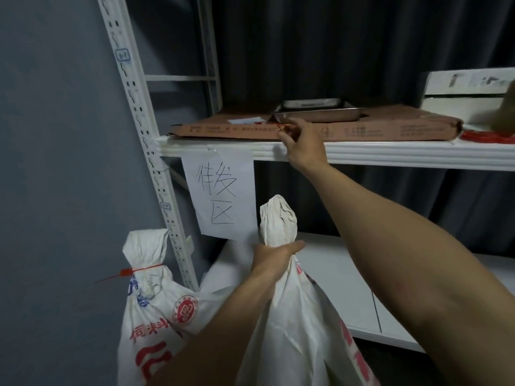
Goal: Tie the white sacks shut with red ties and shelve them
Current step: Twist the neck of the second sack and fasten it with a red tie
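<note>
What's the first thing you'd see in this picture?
Two bare arms stretch out: the left hand grips the twisted neck of a white sack low in the middle, while the right hand reaches up to the upper shelf and pinches a red tie. On the left stands a second sack, already tied in red, and a paper sign with handwriting hangs from the shelf edge.

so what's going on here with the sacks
A person is tying up sacks. The left hand grips the gathered neck of an untied sack, while the right hand pinches a red tie at the cardboard on the upper shelf. A second sack beside it is already tied in red.
</note>
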